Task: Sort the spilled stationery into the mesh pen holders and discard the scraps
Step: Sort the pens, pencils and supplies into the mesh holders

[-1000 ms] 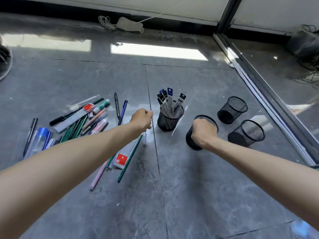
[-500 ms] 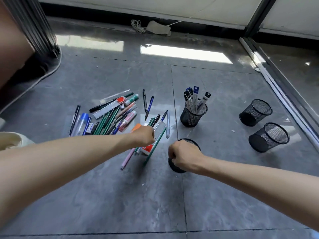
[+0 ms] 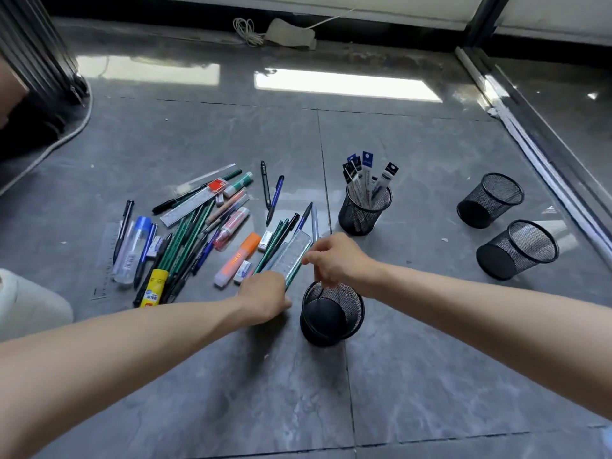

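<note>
My left hand [image 3: 265,298] grips the near end of a bundle made of a clear ruler [image 3: 294,253] and green pencils. The bundle slants up to the right, and its far end touches my right hand [image 3: 337,265]. The fingers of that hand curl over the far rim of a black mesh holder [image 3: 331,318], which is tipped with its base toward me. Spilled pens, pencils, erasers, an orange highlighter [image 3: 236,256] and a yellow glue stick [image 3: 154,288] lie on the floor to the left.
A mesh holder [image 3: 364,212] with packaged refills stands behind my hands. Two empty holders [image 3: 490,200] [image 3: 518,250] lie tilted at the right, near a door track [image 3: 543,160]. A white object [image 3: 29,306] is at the left edge, and a cable [image 3: 248,31] lies by the far wall.
My left hand slid to the near end of the ruler and pencils and lifted them. My right hand went from a fist on top of the holder to hooking its far rim.
</note>
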The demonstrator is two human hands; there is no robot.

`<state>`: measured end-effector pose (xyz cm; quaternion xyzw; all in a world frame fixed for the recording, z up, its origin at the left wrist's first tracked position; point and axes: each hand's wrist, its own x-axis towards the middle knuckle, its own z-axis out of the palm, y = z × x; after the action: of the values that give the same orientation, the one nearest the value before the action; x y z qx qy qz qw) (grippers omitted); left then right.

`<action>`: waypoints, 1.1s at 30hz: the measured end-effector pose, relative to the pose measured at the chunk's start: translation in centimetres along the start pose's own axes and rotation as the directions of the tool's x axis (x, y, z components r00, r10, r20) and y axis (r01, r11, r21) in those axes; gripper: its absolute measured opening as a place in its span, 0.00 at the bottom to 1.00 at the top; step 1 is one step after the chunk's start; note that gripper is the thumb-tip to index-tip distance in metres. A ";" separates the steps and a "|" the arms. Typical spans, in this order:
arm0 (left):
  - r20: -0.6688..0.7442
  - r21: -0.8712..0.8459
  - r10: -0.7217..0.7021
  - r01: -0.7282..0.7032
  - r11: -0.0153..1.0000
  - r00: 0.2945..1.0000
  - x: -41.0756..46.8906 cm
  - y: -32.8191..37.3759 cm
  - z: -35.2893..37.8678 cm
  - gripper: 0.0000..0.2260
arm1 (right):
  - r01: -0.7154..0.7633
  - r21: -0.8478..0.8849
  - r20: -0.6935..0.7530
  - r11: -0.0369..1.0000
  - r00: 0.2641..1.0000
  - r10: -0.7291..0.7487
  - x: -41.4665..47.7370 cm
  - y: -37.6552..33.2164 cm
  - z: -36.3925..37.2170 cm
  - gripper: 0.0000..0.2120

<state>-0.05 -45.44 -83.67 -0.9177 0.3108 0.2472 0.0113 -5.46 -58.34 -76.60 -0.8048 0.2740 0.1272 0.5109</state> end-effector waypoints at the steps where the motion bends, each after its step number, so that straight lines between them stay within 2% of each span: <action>1: -0.031 -0.115 -0.035 0.031 0.993 0.999 0.1 0.1 -0.3 0.10 | -0.048 0.081 -0.027 0.996 0.998 0.051 0.5 0.1 -0.1 0.07; 3: -0.097 -0.407 -0.087 0.040 0.913 0.991 0.4 -0.1 -1.0 0.07 | -0.150 0.252 -0.075 0.956 0.982 0.174 1.7 0.2 0.0 0.12; 5: -0.135 -0.632 -0.057 -0.042 0.774 0.989 0.1 0.0 -1.6 0.07 | -0.236 0.373 -0.065 0.898 0.958 0.279 2.8 0.4 0.1 0.18; 6: -0.137 -0.676 -0.017 -0.081 0.733 0.990 -0.2 0.1 -2.0 0.07 | -0.270 0.398 -0.031 0.877 0.951 0.306 3.3 0.4 0.1 0.20; 8: -0.125 -0.692 0.085 -0.148 0.707 0.989 -0.8 0.6 -2.8 0.06 | -0.295 0.412 0.060 0.862 0.953 0.298 3.8 0.2 0.6 0.15; 10: -0.121 -0.726 0.185 -0.214 0.654 0.975 -0.8 0.7 -3.4 0.07 | -0.290 0.449 0.090 0.845 0.956 0.280 4.2 -0.1 1.2 0.08; 11: -0.140 -0.739 0.209 -0.242 0.628 0.968 -0.6 0.4 -3.7 0.09 | -0.297 0.475 0.088 0.828 0.953 0.291 4.4 -0.2 1.4 0.09; 12: -0.185 -0.717 0.188 -0.263 0.645 0.965 -0.1 -0.1 -3.9 0.12 | -0.309 0.504 0.088 0.806 0.947 0.309 4.6 -0.2 1.6 0.11; 14: -0.298 -0.528 0.077 -0.232 0.817 0.952 1.5 -1.5 -4.0 0.16 | -0.328 0.577 0.117 0.748 0.940 0.322 4.6 -0.4 1.5 0.13; 15: -0.327 -0.393 0.029 -0.164 0.905 0.944 2.2 -2.3 -4.1 0.15 | -0.334 0.619 0.145 0.711 0.938 0.314 4.6 -0.5 1.3 0.13; 17: -0.272 -0.217 -0.043 -0.017 0.976 0.961 3.5 -3.6 -4.0 0.10 | -0.343 0.680 0.197 0.649 0.937 0.288 4.6 -0.5 0.8 0.11; 20: -0.157 -0.135 -0.100 0.079 0.988 0.983 4.7 -4.4 -3.2 0.09 | -0.361 0.696 0.246 0.621 0.932 0.266 4.8 -0.5 0.6 0.10; 25: -0.116 -0.120 -0.153 0.139 0.983 0.981 5.6 -3.6 -2.9 0.08 | -0.374 0.671 0.244 0.640 0.927 0.286 5.1 0.0 0.7 0.10; 30: -0.059 -0.194 -0.194 0.179 0.964 0.979 5.4 -2.8 -2.9 0.10 | -0.365 0.664 0.226 0.653 0.930 0.290 5.3 0.2 0.6 0.10; 33: 0.000 -0.309 -0.214 0.203 0.929 0.977 5.6 -3.2 -3.2 0.10 | -0.352 0.662 0.216 0.662 0.935 0.281 5.3 0.0 0.5 0.10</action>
<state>7.06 -46.56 -83.89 -0.9400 0.1696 0.2745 -0.1105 -1.07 -59.53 -79.37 -0.4885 0.4124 0.1407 0.7560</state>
